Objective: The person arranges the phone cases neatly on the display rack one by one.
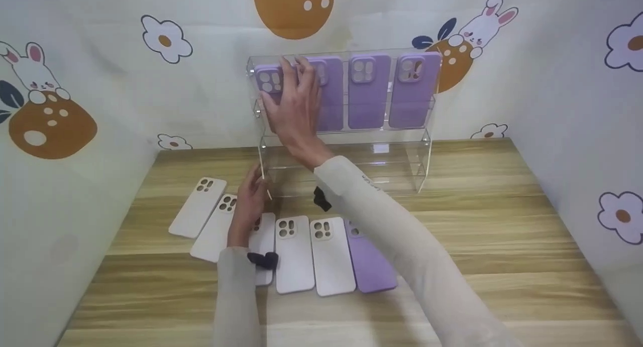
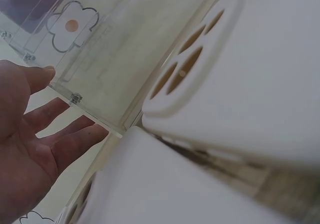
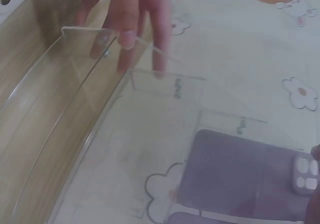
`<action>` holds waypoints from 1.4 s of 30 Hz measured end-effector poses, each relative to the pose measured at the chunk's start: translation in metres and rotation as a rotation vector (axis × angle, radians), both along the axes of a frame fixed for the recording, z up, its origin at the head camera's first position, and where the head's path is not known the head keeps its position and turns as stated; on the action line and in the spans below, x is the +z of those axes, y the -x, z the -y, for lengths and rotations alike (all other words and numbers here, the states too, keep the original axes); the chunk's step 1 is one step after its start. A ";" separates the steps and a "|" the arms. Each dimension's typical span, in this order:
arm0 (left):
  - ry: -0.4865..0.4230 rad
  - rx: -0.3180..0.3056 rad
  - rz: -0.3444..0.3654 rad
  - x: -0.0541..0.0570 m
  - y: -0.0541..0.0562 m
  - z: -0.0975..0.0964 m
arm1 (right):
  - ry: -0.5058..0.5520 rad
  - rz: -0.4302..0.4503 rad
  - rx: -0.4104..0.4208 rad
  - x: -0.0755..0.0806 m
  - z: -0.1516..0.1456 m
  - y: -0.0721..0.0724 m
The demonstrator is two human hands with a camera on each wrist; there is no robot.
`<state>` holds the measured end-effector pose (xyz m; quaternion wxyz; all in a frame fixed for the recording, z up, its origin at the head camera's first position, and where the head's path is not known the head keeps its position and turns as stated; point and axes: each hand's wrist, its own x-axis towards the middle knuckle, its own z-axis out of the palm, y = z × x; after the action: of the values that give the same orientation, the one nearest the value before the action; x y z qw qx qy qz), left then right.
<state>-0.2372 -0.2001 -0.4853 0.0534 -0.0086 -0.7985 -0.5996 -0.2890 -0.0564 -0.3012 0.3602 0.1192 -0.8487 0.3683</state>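
A clear acrylic display stand (image 1: 382, 147) holds several purple phone cases (image 1: 369, 98) in a row on its top tier. My right hand (image 1: 296, 108) grips the leftmost purple phone case (image 1: 270, 81), fingertips at its top edge and thumb low on its front. Part of that case is hidden behind the hand. At the stand's left side, my left hand (image 1: 249, 194) holds the side panel. In the left wrist view, the thumb (image 2: 40, 78) lies at the panel's edge and the fingers reach behind the panel. Through the clear plastic, the right wrist view also shows the left hand (image 3: 142, 13).
Several white phone cases (image 1: 294, 256) lie on the wooden table (image 1: 502, 236) in front of the stand, two of them tilted at the left. One purple phone case (image 1: 374, 266) lies at the row's right end, partly under my right sleeve. Behind stands a printed backdrop (image 1: 211, 96).
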 end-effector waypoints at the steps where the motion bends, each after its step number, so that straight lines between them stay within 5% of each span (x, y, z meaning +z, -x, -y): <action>1: -0.010 -0.002 -0.004 -0.001 0.000 0.000 | 0.022 -0.007 0.036 0.001 -0.004 -0.003; 9: -0.011 -0.003 -0.018 -0.001 -0.001 0.000 | 0.160 0.002 0.274 0.011 -0.044 -0.030; 17: -0.007 0.004 -0.004 0.001 -0.002 -0.001 | 0.182 -0.049 0.296 0.000 -0.095 -0.055; 28: -0.026 0.015 0.020 0.000 0.000 -0.001 | 0.190 0.041 0.302 -0.035 -0.145 -0.090; 42: 0.003 0.023 0.009 0.001 -0.001 -0.001 | 0.217 0.238 0.280 -0.087 -0.174 -0.100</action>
<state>-0.2365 -0.1989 -0.4847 0.0569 0.0031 -0.7996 -0.5978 -0.1895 0.1173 -0.3879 0.2133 0.1521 -0.8158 0.5156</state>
